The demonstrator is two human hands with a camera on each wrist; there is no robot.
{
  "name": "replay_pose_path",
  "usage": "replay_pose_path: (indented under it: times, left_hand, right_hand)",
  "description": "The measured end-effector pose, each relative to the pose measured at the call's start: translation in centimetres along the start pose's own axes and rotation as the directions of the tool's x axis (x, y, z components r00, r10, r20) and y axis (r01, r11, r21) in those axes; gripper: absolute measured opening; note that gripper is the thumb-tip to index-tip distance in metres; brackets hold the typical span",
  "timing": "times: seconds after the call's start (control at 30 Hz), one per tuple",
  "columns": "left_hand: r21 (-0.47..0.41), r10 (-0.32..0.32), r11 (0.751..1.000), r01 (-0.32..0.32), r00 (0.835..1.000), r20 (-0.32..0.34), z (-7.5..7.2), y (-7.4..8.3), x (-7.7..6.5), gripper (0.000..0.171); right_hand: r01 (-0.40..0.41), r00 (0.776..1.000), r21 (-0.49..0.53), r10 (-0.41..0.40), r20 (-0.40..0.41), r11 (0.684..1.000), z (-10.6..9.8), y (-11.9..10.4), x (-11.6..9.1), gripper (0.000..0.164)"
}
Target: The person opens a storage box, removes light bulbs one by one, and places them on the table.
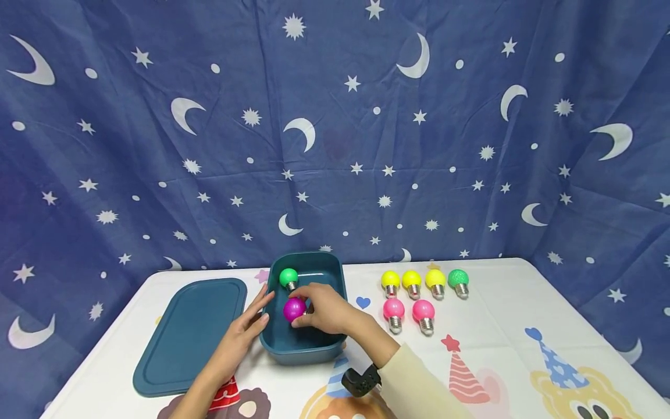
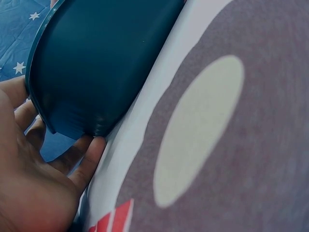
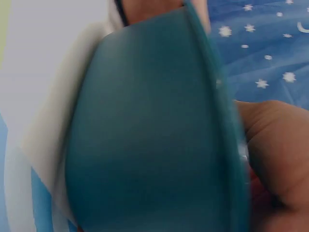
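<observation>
In the head view, a dark teal box (image 1: pixel 303 357) stands near the middle of the table. My right hand (image 1: pixel 328 309) reaches over its right side and pinches a purple light bulb (image 1: pixel 294 310) low inside. Just behind that bulb, a green light bulb (image 1: pixel 288 277) lies in the box. My left hand (image 1: pixel 239 337) rests its fingers, extended, against the box's left wall, and the left wrist view shows the fingertips at the rim and lower corner. The box wall (image 3: pixel 145 130) fills much of the right wrist view and hides most of the right hand's fingers.
A flat teal lid (image 1: pixel 191 337) lies left of the box. Right of the box are three yellow bulbs (image 1: pixel 412 279) and a green bulb (image 1: pixel 458 278) in a row, with two pink bulbs (image 1: pixel 394 309) in front. A starry blue curtain (image 1: pixel 335 145) hangs behind the table.
</observation>
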State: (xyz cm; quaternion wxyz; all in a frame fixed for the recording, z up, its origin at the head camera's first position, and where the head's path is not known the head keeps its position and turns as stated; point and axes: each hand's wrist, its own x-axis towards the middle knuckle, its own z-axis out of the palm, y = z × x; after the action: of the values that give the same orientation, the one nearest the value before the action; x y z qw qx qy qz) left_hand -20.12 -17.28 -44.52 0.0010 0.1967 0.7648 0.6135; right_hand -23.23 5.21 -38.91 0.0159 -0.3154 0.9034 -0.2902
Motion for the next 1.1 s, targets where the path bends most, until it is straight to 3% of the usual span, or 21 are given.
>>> replay_pose_path:
  times: [0.27,0.57,0.93,1.1]
  left_hand:
    - [0.010,-0.022,1.000,0.022,1.000,-0.019,0.0,-0.4,0.0,0.046]
    - [-0.004,-0.039,0.999,0.039,0.999,-0.018,0.3,-0.4,0.0,0.047]
    - [0.008,-0.053,0.999,0.053,0.999,-0.012,0.1,-0.4,0.1,0.046]
    - [0.012,-0.052,0.999,0.053,0.999,-0.014,0.1,-0.4,0.0,0.047]
  right_hand:
    - [-0.051,0.985,0.122,0.070,-0.155,0.991,-2.0,0.0,-2.7,0.050]
    - [-0.082,0.967,0.174,0.121,-0.224,0.981,-4.0,2.3,-6.1,0.047]
    - [-0.206,0.901,0.229,0.275,-0.334,0.951,-6.7,5.0,-9.8,0.049]
    - [-0.233,0.887,0.214,0.298,-0.354,0.949,-7.8,6.6,-11.4,0.049]
